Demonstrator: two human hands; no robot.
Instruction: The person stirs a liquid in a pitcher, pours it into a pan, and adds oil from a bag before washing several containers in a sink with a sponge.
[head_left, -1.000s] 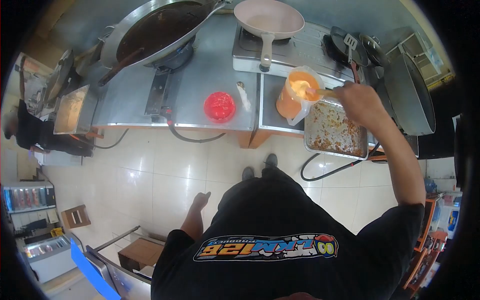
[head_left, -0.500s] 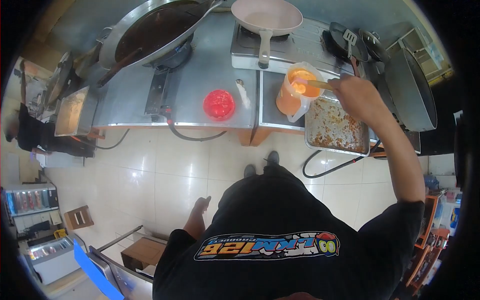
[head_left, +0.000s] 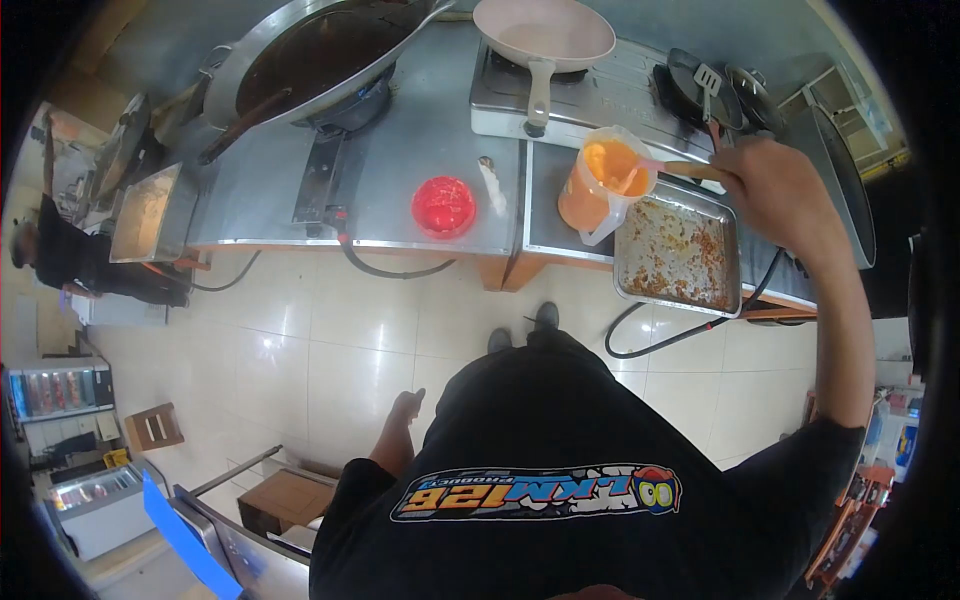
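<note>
My right hand (head_left: 778, 198) grips a wooden-handled utensil (head_left: 680, 169) whose tip is inside a clear plastic jug (head_left: 600, 185) of orange liquid. The jug stands on the steel counter beside a metal tray (head_left: 678, 255) smeared with browned residue. My left hand (head_left: 404, 406) hangs at my side over the tiled floor, fingers loosely apart, holding nothing.
A red lid or bowl (head_left: 443, 206) lies left of the jug. A pink frying pan (head_left: 543, 35) sits on a burner, a big wok (head_left: 310, 55) at back left, dark pans (head_left: 700, 90) at right. Another tray (head_left: 146, 215) and a person (head_left: 60, 255) are far left. A hose (head_left: 660, 335) hangs below.
My right hand has drawn back to the right, pulling the utensil handle outward while its tip stays in the jug. The left hand has not moved.
</note>
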